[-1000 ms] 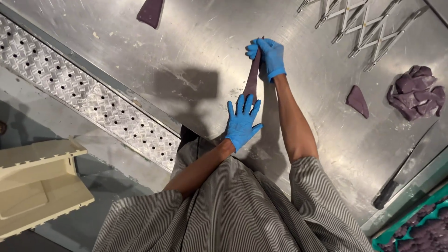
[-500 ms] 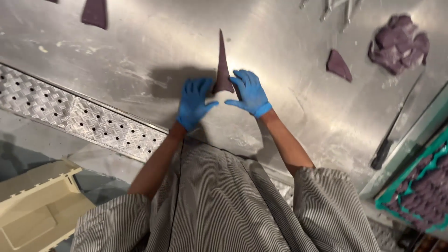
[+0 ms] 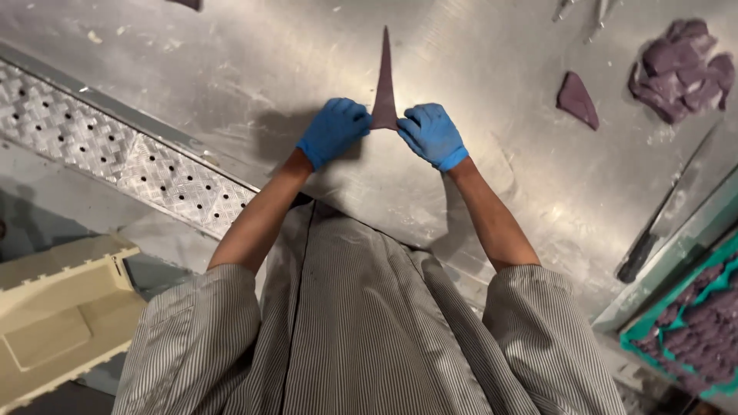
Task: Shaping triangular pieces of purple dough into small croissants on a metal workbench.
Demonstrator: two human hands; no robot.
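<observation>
A long, thin purple dough triangle [image 3: 384,73] lies flat on the steel table [image 3: 254,61], its tip pointing away from me. Both my hands wear blue gloves. My left hand [image 3: 333,129] pinches the left corner of the triangle's wide near end. My right hand [image 3: 432,134] pinches the right corner of that same end. The fingers of both hands curl over the dough's base edge.
A pile of purple dough pieces [image 3: 683,65] and one loose triangle [image 3: 577,98] lie at the right. A knife [image 3: 661,223] rests near the right edge, by a green crate [image 3: 688,327] of purple pieces. A perforated metal strip [image 3: 115,161] runs left; a beige crate [image 3: 61,315] sits below.
A second ago my right hand held the dough strip up at its far end with my left hand flat. Now the dough lies stretched out and both hands grip its near end.
</observation>
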